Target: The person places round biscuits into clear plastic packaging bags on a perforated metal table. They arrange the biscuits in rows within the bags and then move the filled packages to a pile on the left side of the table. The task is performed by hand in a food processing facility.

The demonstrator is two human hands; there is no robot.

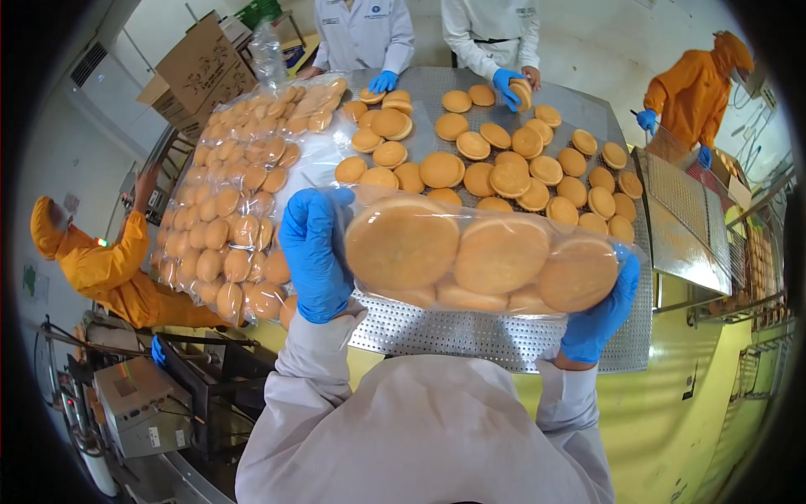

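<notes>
Between my hands I hold up a clear plastic bag of buns [500,255], its round buns packed in two layers. My left hand [318,252], in a blue glove, grips the bag's left end. At its right end, my right hand [601,309], also gloved in blue, closes around the lower corner. The bag hangs above a perforated metal table [441,334]. Beyond it, loose round buns [510,179] lie spread over the table, some leaning on one another. Filled bags of buns [220,233] are piled to the left of my left hand.
Across the table, one person's gloved hand [384,82] touches a bun; another's gloved hand [507,88] holds one. People in orange suits stand at left [107,271] and right [686,94]. A cardboard box [204,69] is behind the bags. Machinery [141,403] stands lower left, a metal rack [762,264] at right.
</notes>
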